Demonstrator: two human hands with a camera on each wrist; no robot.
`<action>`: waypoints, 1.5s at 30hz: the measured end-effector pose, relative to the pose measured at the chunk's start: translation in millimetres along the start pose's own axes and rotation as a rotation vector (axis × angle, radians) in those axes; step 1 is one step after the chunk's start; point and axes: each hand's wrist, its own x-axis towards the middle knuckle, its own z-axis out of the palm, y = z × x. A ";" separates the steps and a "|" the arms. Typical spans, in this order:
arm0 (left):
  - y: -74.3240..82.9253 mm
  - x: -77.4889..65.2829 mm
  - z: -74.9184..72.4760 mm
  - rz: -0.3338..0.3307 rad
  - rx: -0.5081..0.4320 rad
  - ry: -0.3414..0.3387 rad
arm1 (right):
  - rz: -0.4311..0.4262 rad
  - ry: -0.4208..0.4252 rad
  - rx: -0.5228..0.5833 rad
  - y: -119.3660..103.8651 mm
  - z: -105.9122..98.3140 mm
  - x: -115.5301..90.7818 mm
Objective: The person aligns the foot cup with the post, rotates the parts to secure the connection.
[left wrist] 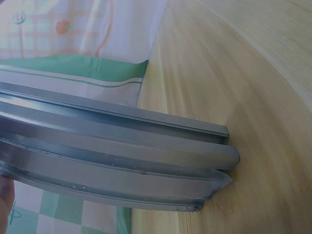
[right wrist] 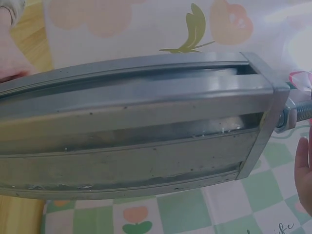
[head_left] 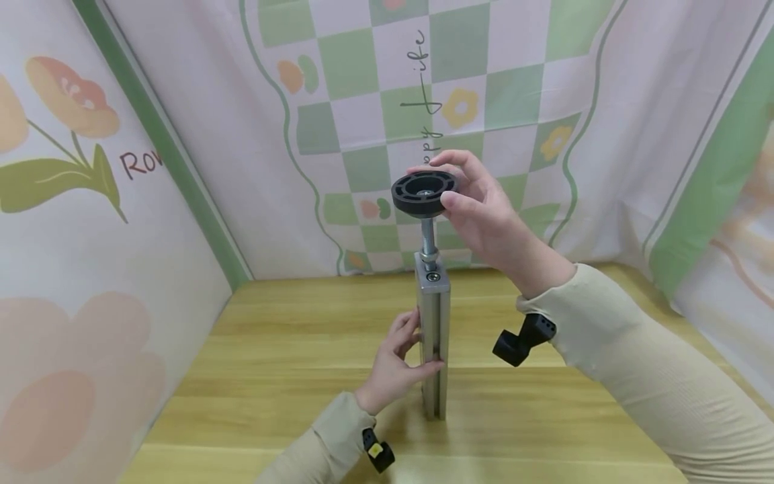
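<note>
An aluminium profile [head_left: 434,323] stands upright on the wooden table, its lower end also visible in the left wrist view [left wrist: 122,156]. A metal end plate [right wrist: 267,117] caps its top, from which a threaded rod [head_left: 428,232] with a nut [head_left: 428,257] rises. Atop the rod sits a round black levelling foot [head_left: 404,202], its ribbed hollow side facing up. My right hand [head_left: 484,215] holds the foot's rim, thumb in front and fingers behind. Lower down, my left hand [head_left: 392,370] grips the profile, with the thumb across the near face and fingers at the side.
The wooden table [head_left: 290,349] spreads around the profile. Printed cloth [head_left: 338,128] hangs behind it, and another printed cloth wall [head_left: 151,269] is at the left. Black camera mounts sit on the right sleeve [head_left: 523,339] and left sleeve [head_left: 379,457].
</note>
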 end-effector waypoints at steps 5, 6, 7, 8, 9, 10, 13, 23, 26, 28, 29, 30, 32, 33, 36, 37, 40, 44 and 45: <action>0.4 -0.1 -0.2 0.008 0.003 0.001 | -0.015 0.067 -0.099 -0.1 2.5 -2.1; 0.2 -0.2 -0.2 0.011 0.002 0.002 | -0.017 0.078 -0.114 -0.5 3.5 -2.3; -0.1 -0.3 -0.3 0.014 0.004 0.002 | -0.017 0.089 -0.132 -1.2 5.0 -2.4; -0.1 -0.3 -0.3 0.015 0.003 0.002 | -0.017 0.100 -0.151 -2.1 6.5 -2.6; -0.1 -0.3 -0.3 0.014 0.003 0.002 | -0.016 0.109 -0.170 -2.8 7.8 -2.7; 0.0 -0.3 -0.2 0.010 0.002 0.002 | -0.014 0.117 -0.189 -3.5 9.0 -2.8; 0.6 -0.4 -0.2 0.003 0.000 0.000 | -0.009 0.139 -0.220 -5.2 12.1 -3.4; 0.1 -1.3 -0.2 0.019 0.035 0.004 | -0.022 0.213 -0.286 -7.7 21.7 -4.8; 0.6 -1.1 -0.1 0.017 0.036 0.003 | -0.033 0.229 -0.341 -8.7 24.3 -5.8; 1.0 -0.7 0.2 0.009 0.030 0.004 | -0.052 0.245 -0.398 -9.1 26.3 -5.8; 1.2 -0.6 0.3 0.003 0.024 0.005 | -0.065 0.257 -0.435 -9.3 27.5 -5.9; 1.5 -0.4 0.4 0.003 0.022 0.004 | -0.078 0.271 -0.483 -9.3 28.5 -5.9; 1.8 -0.4 0.4 -0.001 0.015 0.006 | -0.108 0.303 -0.578 -8.5 30.7 -5.7; 1.8 -0.3 0.3 0.001 0.013 0.005 | -0.124 0.319 -0.621 -8.0 31.7 -5.7; 1.7 -0.3 0.1 -0.001 0.011 0.004 | -0.176 0.361 -0.743 -6.5 34.1 -5.9; 1.6 -0.4 0.1 -0.005 0.011 0.004 | -0.194 0.369 -0.770 -6.0 34.8 -5.9; 1.8 -0.4 0.0 -0.017 0.014 0.003 | -0.233 0.385 -0.830 -4.7 35.6 -6.5; 2.7 -0.1 0.2 -0.028 0.010 0.005 | -0.252 0.388 -0.845 -2.8 34.0 -7.5; 2.9 0.0 0.3 -0.029 0.008 0.006 | -0.258 0.383 -0.834 -2.4 33.1 -7.5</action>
